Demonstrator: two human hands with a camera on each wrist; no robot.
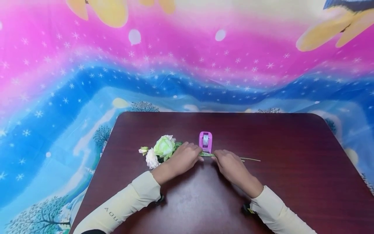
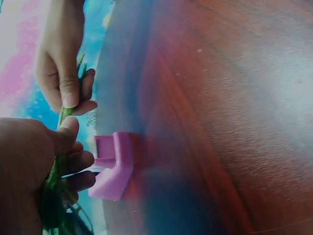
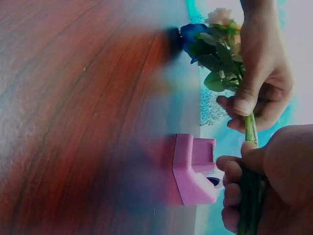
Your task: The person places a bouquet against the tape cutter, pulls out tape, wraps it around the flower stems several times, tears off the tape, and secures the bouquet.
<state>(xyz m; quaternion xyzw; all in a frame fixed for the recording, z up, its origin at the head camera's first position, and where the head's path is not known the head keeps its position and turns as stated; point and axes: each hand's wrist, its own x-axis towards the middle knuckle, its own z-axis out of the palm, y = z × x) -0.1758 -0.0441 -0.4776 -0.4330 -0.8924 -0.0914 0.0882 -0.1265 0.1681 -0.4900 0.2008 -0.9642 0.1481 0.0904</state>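
Observation:
A bouquet of flowers lies across both hands, its pale green bloom (image 1: 164, 146) and white bloom (image 1: 152, 158) at the left end in the head view. The left hand (image 1: 185, 155) grips the bunched stems just below the leaves. Farther down, the right hand (image 1: 230, 164) pinches the same stems (image 1: 208, 155), whose thin ends stick out to its right. A blue bloom (image 3: 193, 39) also shows in the right wrist view. Right behind the stems stands a pink tape dispenser (image 1: 205, 142) with a roll of clear tape; neither hand holds it.
The dark reddish-brown table (image 1: 277, 136) has rounded far corners. Behind and beside it hangs a pink and blue printed cloth (image 1: 190, 61) with snowflakes and trees. Pale sleeves (image 1: 125, 204) cover both forearms.

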